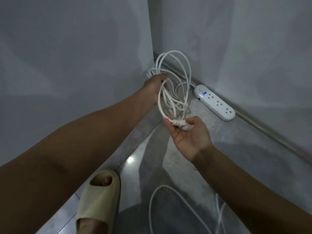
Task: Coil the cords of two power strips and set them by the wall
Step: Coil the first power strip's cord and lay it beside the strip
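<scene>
I look down into a grey corner where two walls (67,65) meet a pale floor (219,149). A foot in a beige slipper (99,200) stands at the lower left. A white power strip (214,102) lies on the floor against the right-hand wall, a small blue light showing on it.

Its white cord (175,65) rises in several loose loops held above the floor near the corner. My left hand (155,86) is curled round the gathered loops. My right hand (189,137), palm up, pinches the plug (180,126) end.

A second loose cord (162,191) trails across the floor at the bottom; I cannot see its strip.

I judge the first cord nearly coiled. Next the plug end needs tucking in, then the bundle set down beside the strip.
</scene>
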